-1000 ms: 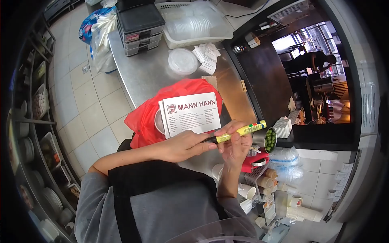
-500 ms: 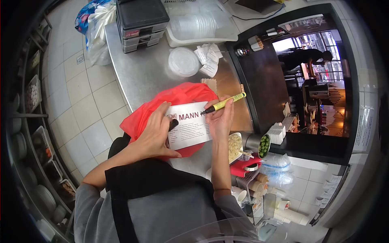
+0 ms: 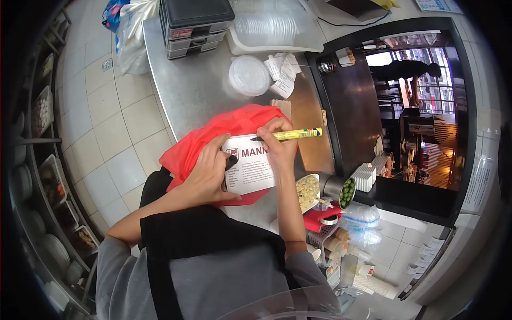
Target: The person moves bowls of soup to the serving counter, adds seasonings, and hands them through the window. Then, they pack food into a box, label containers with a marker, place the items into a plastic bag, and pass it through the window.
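My left hand (image 3: pixel 209 169) is closed round the left end of a white box (image 3: pixel 249 180), whose top carries a logo, the letters "MANN" and lines of small print. A black marker cap (image 3: pixel 231 161) sticks out between the fingers of this hand. My right hand (image 3: pixel 281 149) grips a yellow marker (image 3: pixel 301 133), its dark tip at the box's upper edge. Under and behind the box spreads a red plastic bag (image 3: pixel 229 120). How deep the box is cannot be seen.
A round lidded tub (image 3: pixel 249 76) and paper receipts (image 3: pixel 284 72) lie on the steel table (image 3: pixel 181 80). Black drawers (image 3: pixel 196 26) and a bin of clear lids (image 3: pixel 266 32) stand beyond. To the right are a tray of pale chopped food (image 3: pixel 308 192) and a pot of green limes (image 3: pixel 346 193).
My right hand has shifted, bringing the marker tip from beside the printed word up to the box's upper edge. The marker now lies flatter. The view has moved slightly.
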Demonstrator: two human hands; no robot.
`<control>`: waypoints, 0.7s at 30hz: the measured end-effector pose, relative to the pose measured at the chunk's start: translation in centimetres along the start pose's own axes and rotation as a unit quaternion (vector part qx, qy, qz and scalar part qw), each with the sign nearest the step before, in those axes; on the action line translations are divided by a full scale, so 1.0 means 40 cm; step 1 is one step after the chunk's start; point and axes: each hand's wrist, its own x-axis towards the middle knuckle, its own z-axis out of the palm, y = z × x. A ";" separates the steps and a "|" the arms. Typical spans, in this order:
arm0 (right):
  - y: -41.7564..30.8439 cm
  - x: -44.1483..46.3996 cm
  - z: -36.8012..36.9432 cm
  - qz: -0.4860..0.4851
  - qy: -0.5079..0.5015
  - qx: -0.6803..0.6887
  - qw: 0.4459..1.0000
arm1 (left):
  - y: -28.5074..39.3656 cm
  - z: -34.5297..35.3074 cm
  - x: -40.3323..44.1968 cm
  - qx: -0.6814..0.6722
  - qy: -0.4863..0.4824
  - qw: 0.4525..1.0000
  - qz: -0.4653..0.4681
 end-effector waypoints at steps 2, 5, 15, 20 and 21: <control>0.001 -0.004 0.003 0.005 0.005 -0.010 1.000 | 0.003 -0.004 0.001 -0.002 -0.004 1.000 0.002; -0.018 -0.006 0.019 0.022 0.020 -0.001 1.000 | 0.009 -0.008 0.003 0.003 -0.005 1.000 0.012; -0.003 -0.002 0.029 -0.031 0.029 -0.107 0.993 | 0.007 -0.005 0.001 0.008 -0.016 1.000 0.004; -0.009 -0.005 0.047 -0.017 0.064 -0.123 0.990 | 0.007 -0.005 0.001 0.005 -0.013 1.000 0.006; -0.008 -0.006 0.047 -0.017 0.064 -0.128 0.990 | 0.007 -0.005 0.000 0.005 -0.013 1.000 0.006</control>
